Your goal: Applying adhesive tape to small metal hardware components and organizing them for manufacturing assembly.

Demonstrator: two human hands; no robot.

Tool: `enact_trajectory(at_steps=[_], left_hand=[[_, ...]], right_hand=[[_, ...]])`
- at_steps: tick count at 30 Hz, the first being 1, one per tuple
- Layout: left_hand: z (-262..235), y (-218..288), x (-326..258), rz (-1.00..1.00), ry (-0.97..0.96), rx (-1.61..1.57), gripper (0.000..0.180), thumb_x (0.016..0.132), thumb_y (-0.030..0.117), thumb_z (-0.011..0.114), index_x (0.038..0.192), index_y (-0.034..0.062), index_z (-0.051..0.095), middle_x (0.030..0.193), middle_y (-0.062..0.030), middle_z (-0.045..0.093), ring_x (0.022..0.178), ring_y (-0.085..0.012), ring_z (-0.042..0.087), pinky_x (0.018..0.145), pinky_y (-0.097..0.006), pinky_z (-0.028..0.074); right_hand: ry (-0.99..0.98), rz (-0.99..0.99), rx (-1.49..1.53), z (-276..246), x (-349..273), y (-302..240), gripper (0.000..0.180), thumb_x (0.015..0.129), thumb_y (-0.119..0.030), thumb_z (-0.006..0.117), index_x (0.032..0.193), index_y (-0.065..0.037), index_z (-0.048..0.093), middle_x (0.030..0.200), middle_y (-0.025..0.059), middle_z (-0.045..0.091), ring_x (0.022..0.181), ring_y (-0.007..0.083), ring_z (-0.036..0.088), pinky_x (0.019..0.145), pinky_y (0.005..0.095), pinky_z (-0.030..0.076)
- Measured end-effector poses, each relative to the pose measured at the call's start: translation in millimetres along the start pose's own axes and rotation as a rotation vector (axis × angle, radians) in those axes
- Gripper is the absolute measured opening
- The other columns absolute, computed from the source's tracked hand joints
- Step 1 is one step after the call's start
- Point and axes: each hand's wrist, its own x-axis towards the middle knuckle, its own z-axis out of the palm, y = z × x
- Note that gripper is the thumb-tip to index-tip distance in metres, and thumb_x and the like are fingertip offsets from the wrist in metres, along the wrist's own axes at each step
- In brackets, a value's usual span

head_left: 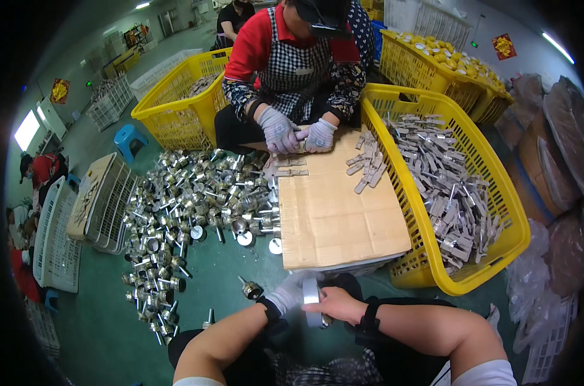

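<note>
My left hand (288,293), in a pale work glove, closes on the left side of a wide silver-grey band (312,297), which looks like a roll of tape seen edge-on. My bare right hand (341,305) grips the band's other side, thumb toward me. A small metallic bit (327,319) shows under my right fingers; its kind is hidden. Both hands are low, just before the near edge of a cardboard-topped work surface (343,225). A metal cup-shaped part with a stem (251,289) lies on the floor left of my left hand.
Many similar metal parts (202,193) are heaped on the green floor at left. Grey clip-like pieces (368,161) lie on the cardboard; more fill the yellow basket (433,260) at right. A co-worker's gloved hands (298,134) hold a grey piece across from me. Plastic-wrapped bundles (549,154) stand far right.
</note>
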Motion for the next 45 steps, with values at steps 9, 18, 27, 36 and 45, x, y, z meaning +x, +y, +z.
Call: enact_trajectory(at_steps=[9,18,27,36,45], left_hand=[[-0.8,-2.2,2.0,-0.083,-0.057,-0.072,0.06,0.066,0.023,0.078,0.116,0.0026,0.052,0.105,-0.0063,0.059,0.095,-0.0114,0.053,0.086,-0.026,0.043],[-2.2,12.2,1.4,-0.104,-0.052,-0.059,0.064,0.064,0.028,0.078,0.117,0.0023,0.051,0.105,-0.0073,0.059,0.095,-0.0131,0.054,0.086,-0.027,0.043],[-1.0,18.0,0.9,-0.105,-0.045,-0.115,0.063,0.066,0.031,0.076,0.116,0.0025,0.052,0.106,-0.0094,0.058,0.097,-0.0154,0.054,0.087,-0.028,0.042],[-1.4,11.2,-0.8,-0.056,-0.029,-0.045,0.059,0.066,0.025,0.076,0.115,0.0029,0.053,0.105,-0.009,0.059,0.096,-0.0135,0.054,0.086,-0.027,0.043],[-0.1,13.5,5.6,-0.184,-0.04,-0.334,0.048,0.069,0.009,0.071,0.113,0.0026,0.054,0.106,-0.0069,0.059,0.095,-0.013,0.054,0.085,-0.026,0.043]], right_hand=[[0.012,-0.023,-0.076,-1.0,3.6,7.2,0.041,0.072,-0.038,0.07,0.079,-0.001,0.056,0.074,0.0041,0.058,0.067,0.0105,0.052,0.059,0.025,0.042],[0.037,-0.071,-0.067,-1.6,2.0,4.4,0.042,0.07,-0.039,0.072,0.079,-0.001,0.056,0.074,0.0045,0.057,0.067,0.0115,0.051,0.06,0.0257,0.042],[0.049,-0.065,-0.136,-2.1,8.3,11.3,0.047,0.07,-0.04,0.071,0.084,0.003,0.059,0.076,0.0106,0.061,0.069,0.018,0.057,0.063,0.0306,0.045],[0.007,-0.06,-0.039,-0.8,-4.2,-4.3,0.045,0.068,-0.04,0.073,0.079,0.0,0.055,0.074,0.0062,0.058,0.067,0.0131,0.053,0.061,0.0269,0.043],[0.061,-0.028,-0.161,-0.6,1.9,3.7,0.044,0.07,-0.034,0.073,0.089,0.004,0.059,0.085,0.0137,0.062,0.078,0.0202,0.06,0.07,0.0304,0.046]])
